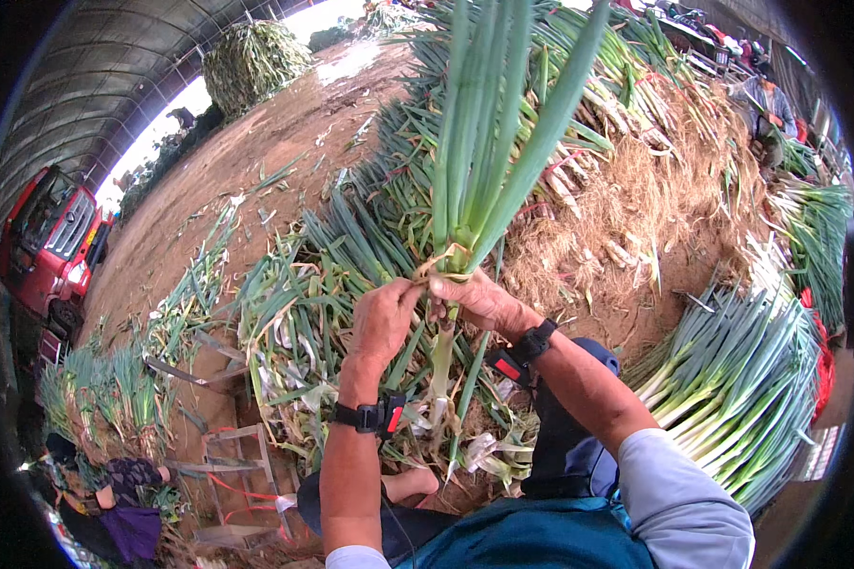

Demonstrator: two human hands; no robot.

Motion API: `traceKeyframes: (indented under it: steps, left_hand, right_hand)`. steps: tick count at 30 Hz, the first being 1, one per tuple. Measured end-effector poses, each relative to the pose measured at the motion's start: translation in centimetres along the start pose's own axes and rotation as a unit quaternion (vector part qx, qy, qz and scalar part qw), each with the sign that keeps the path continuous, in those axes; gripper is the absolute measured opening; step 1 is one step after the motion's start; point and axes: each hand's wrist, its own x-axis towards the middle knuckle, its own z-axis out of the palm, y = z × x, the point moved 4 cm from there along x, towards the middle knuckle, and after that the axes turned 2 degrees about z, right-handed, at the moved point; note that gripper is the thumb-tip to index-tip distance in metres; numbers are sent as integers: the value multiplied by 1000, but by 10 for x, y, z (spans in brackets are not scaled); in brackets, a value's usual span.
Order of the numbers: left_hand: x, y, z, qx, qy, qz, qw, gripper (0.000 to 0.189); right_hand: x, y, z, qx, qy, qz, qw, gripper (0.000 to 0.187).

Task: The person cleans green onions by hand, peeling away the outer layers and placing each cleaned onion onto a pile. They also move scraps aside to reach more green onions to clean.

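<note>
Both hands meet on one large green onion [462,192] held up in front of me. Its long green leaves fan upward and its pale stem hangs below my fingers. My left hand [383,320] pinches the stalk from the left, at the place where the leaves begin to spread. From the right, my right hand [485,300] closes round the same place, thumb towards the other hand. A dry yellowish leaf strip [438,267] loops there, just above my fingertips. Below lies a heap of stripped onion leaves and peelings [299,355].
A pile of trimmed green onions [740,384] lies to my right. Tied bundles with roots [562,178] are stacked ahead. A metal frame [238,455] stands at lower left. People sit at right [768,107] and lower left [124,498]. A red truck [53,242] is parked far left.
</note>
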Motion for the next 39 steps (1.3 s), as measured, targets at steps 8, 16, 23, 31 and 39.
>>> traceKeyframes:
  steps: [8,16,23,31,39]
  left_hand:
    - [-61,-123,-70,66,372,-148,914,25]
    - [-96,-115,7,-53,151,-305,939,35]
    - [-56,-18,90,24,78,-41,996,61]
    - [-52,0,85,-125,102,46,986,35]
    - [-55,-19,80,-191,126,-53,972,34]
  right_hand:
    - [1,0,-38,-123,106,69,984,38]
    - [4,16,-72,-41,116,61,991,33]
    - [20,30,-16,-58,75,72,993,45]
    - [5,-3,-2,28,-76,39,996,51]
    - [15,0,-10,99,-75,44,991,52]
